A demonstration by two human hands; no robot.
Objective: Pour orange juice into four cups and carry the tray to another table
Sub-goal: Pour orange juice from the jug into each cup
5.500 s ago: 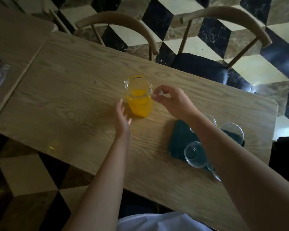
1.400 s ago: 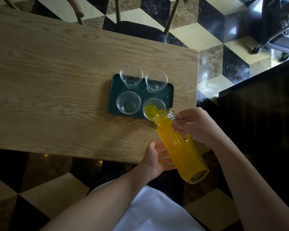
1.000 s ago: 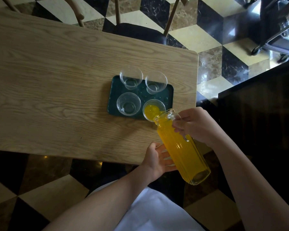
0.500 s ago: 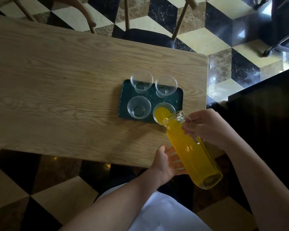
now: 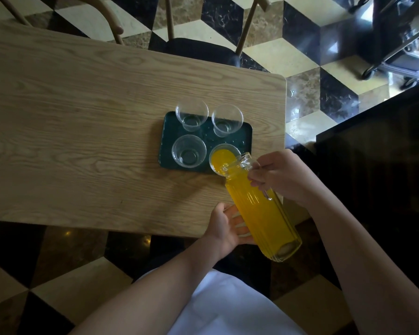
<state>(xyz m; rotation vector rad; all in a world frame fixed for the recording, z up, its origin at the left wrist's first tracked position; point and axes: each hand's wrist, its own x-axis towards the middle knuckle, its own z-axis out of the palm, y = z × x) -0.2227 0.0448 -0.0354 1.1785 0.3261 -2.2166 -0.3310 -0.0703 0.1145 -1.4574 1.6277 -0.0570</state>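
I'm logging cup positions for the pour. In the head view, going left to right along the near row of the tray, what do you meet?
Dark green tray's left rim → empty clear glass cup → clear cup holding orange juice → tilted ribbed glass pitcher of orange juice → right hand on its handle.

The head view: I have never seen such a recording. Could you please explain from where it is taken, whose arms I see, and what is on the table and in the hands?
A camera on a person's head looks down at their own bare arms; there is no machine. On the wooden table lies a dark green tray with four clear cups: three empty, and the near right cup holding juice. The right hand holds the handle of a glass pitcher of orange juice, tipped over that cup. The left hand supports the pitcher from below.
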